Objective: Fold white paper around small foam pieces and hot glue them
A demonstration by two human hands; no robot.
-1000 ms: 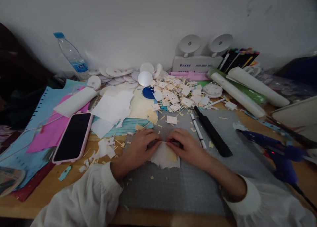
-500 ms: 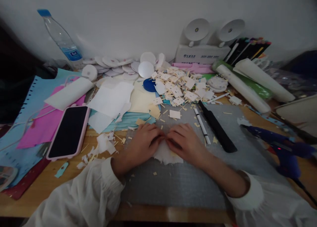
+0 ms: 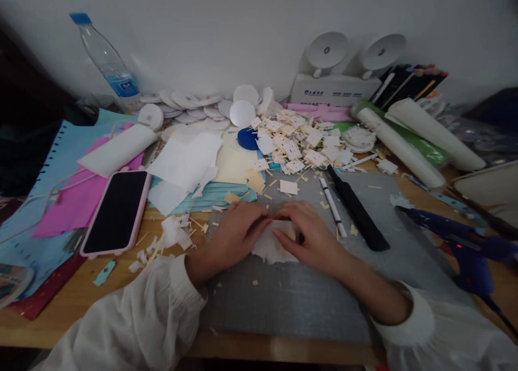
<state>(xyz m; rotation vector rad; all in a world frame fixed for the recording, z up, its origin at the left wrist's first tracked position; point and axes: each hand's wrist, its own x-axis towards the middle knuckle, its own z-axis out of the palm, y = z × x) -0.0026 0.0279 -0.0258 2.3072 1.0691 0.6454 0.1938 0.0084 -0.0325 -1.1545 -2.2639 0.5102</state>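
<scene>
Between my hands lies a small piece of white paper (image 3: 273, 245) with a ragged near edge, on a grey cutting mat (image 3: 283, 306). My left hand (image 3: 234, 230) grips the paper's left side, thumb and fingers together. On the other side my right hand (image 3: 309, 231) has its thumb on the paper and its fingers curled over the far edge. Both hands partly hide the sheet. Just beyond them sits a small white card square (image 3: 288, 187). To the right lie a white pen (image 3: 333, 208) and a black knife-shaped tool (image 3: 358, 211).
A heap of small card pieces (image 3: 291, 144) stands behind the mat. At left are a phone (image 3: 116, 211), paper scraps (image 3: 176, 231) and white sheets (image 3: 186, 160). A blue glue gun (image 3: 457, 236) rests at right; a water bottle (image 3: 107, 63) stands at the back left.
My right thumb has moved away from the left fingertips, opening a gap that shows more of the paper. The whole view has shifted slightly.
</scene>
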